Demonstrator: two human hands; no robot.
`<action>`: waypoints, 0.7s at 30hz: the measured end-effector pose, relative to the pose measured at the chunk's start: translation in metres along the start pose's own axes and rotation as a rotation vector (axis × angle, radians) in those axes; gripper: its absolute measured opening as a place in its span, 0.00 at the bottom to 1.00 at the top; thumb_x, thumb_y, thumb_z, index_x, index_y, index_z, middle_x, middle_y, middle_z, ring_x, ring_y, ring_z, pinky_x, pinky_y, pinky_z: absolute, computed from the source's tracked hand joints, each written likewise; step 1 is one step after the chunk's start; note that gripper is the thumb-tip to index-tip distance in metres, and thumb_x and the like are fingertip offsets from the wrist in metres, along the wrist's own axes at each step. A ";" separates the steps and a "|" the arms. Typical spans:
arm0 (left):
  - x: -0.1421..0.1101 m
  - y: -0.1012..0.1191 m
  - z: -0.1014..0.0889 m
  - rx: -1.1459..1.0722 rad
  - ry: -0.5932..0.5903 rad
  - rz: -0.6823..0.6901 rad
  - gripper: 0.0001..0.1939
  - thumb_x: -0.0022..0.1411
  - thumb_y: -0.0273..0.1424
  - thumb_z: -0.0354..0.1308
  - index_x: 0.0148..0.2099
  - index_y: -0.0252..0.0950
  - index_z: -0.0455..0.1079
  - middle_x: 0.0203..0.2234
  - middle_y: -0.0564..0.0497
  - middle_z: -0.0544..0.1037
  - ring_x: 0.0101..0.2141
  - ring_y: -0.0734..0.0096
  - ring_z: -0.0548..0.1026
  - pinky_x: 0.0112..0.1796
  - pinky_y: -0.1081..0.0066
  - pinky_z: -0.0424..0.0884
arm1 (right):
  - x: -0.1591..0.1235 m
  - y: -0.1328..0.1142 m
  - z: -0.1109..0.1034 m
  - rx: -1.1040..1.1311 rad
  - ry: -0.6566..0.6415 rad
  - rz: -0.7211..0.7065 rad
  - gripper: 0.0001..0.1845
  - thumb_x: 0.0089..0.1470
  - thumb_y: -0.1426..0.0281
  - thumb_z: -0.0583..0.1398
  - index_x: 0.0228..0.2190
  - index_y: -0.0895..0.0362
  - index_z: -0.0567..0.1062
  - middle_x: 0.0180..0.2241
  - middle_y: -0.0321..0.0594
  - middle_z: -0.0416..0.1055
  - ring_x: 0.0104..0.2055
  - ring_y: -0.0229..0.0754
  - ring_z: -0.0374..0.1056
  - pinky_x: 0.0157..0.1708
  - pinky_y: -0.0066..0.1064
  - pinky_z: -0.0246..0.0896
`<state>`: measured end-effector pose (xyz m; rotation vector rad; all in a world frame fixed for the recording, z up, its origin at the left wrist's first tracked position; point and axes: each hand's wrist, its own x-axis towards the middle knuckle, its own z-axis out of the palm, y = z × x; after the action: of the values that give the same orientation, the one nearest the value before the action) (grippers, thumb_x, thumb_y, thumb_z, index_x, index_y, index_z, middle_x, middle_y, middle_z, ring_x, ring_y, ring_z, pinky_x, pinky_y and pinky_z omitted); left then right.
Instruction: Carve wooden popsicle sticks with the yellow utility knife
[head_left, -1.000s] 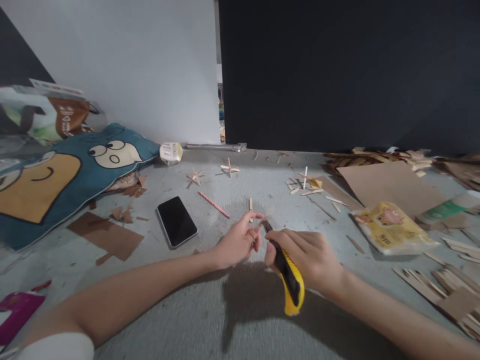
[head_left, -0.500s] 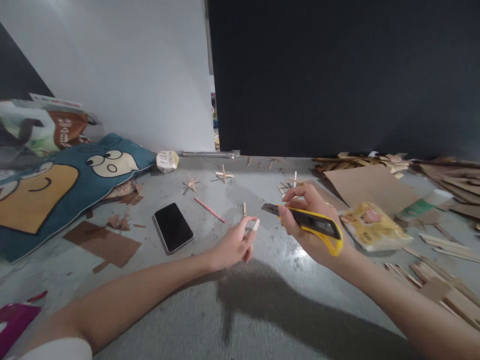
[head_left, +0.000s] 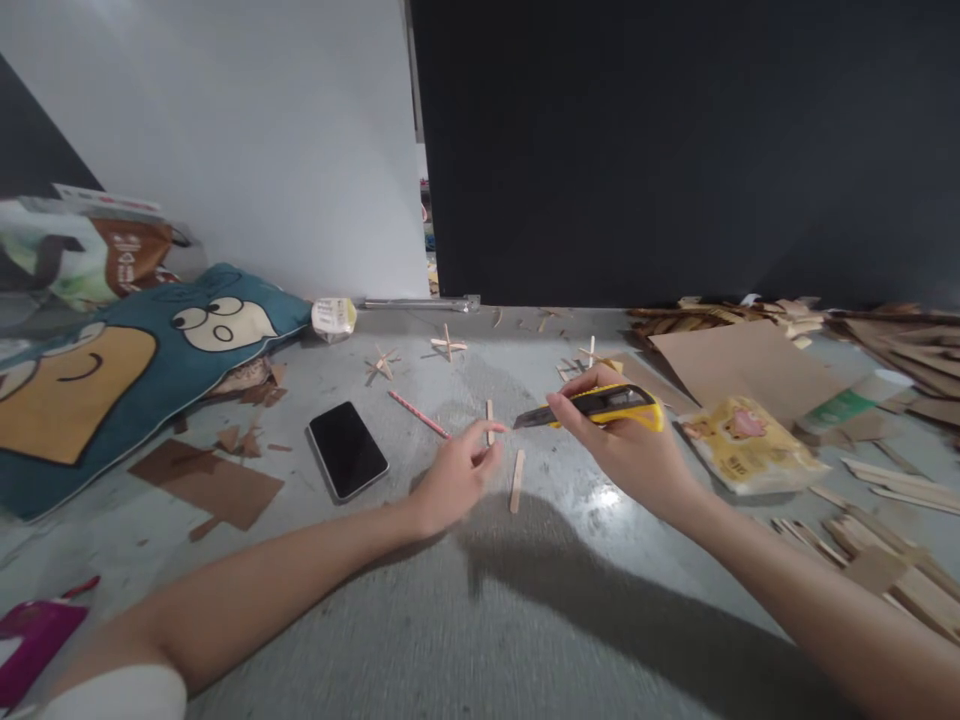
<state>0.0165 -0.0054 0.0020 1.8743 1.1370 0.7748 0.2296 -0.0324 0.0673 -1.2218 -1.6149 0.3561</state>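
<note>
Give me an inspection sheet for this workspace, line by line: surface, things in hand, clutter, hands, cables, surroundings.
Surface: grey floor, scuffed.
Things in hand: yellow utility knife, blade out and pointing left; loose wooden stick lying flat by the hands.
Clutter: black phone, pink pencil, brown card scraps, yellow packet, stick piles, blue cushion.
Hands: right hand grips the knife; left hand holds nothing, fingers loosely curled near the stick.
Cables: nothing seen.
Surroundings: white wall, black panel.
</note>
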 end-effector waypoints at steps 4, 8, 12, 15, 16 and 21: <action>0.003 -0.004 -0.001 0.142 0.013 0.296 0.13 0.69 0.34 0.60 0.54 0.39 0.76 0.40 0.46 0.78 0.44 0.60 0.75 0.48 0.62 0.73 | 0.003 0.005 0.001 -0.016 0.011 -0.017 0.16 0.64 0.54 0.63 0.31 0.53 0.74 0.26 0.35 0.73 0.26 0.39 0.69 0.26 0.30 0.62; 0.005 -0.008 -0.001 0.273 -0.142 0.445 0.14 0.66 0.36 0.66 0.52 0.39 0.78 0.52 0.41 0.78 0.56 0.51 0.71 0.59 0.50 0.67 | 0.005 0.006 -0.001 -0.019 0.032 -0.027 0.17 0.64 0.56 0.62 0.29 0.53 0.73 0.23 0.33 0.69 0.25 0.38 0.65 0.25 0.30 0.60; 0.006 -0.012 0.000 0.285 -0.194 0.432 0.14 0.70 0.37 0.63 0.55 0.38 0.77 0.55 0.41 0.79 0.60 0.51 0.69 0.60 0.49 0.67 | 0.007 0.005 -0.004 -0.015 0.038 -0.055 0.19 0.65 0.57 0.61 0.26 0.54 0.71 0.25 0.34 0.68 0.27 0.38 0.64 0.28 0.31 0.60; 0.007 -0.013 0.000 0.266 -0.202 0.388 0.18 0.70 0.37 0.63 0.59 0.40 0.74 0.56 0.42 0.79 0.61 0.53 0.70 0.61 0.50 0.67 | 0.007 0.004 -0.004 0.027 0.033 -0.067 0.19 0.67 0.57 0.59 0.26 0.54 0.71 0.27 0.36 0.68 0.29 0.39 0.65 0.30 0.32 0.61; 0.006 -0.013 0.000 0.267 -0.202 0.364 0.20 0.69 0.37 0.64 0.61 0.41 0.73 0.57 0.42 0.78 0.61 0.52 0.70 0.61 0.50 0.67 | 0.007 0.004 -0.004 0.045 0.027 -0.062 0.19 0.67 0.56 0.59 0.27 0.54 0.71 0.28 0.36 0.68 0.29 0.38 0.65 0.30 0.32 0.61; 0.004 -0.012 0.001 0.257 -0.161 0.259 0.26 0.65 0.35 0.68 0.63 0.41 0.69 0.57 0.40 0.75 0.62 0.48 0.69 0.60 0.48 0.68 | 0.007 0.005 -0.003 0.072 -0.009 -0.016 0.19 0.66 0.56 0.59 0.28 0.54 0.72 0.27 0.36 0.68 0.29 0.38 0.66 0.29 0.32 0.61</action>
<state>0.0139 0.0013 -0.0084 2.2874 0.9387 0.6247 0.2355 -0.0255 0.0687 -1.1544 -1.6048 0.4066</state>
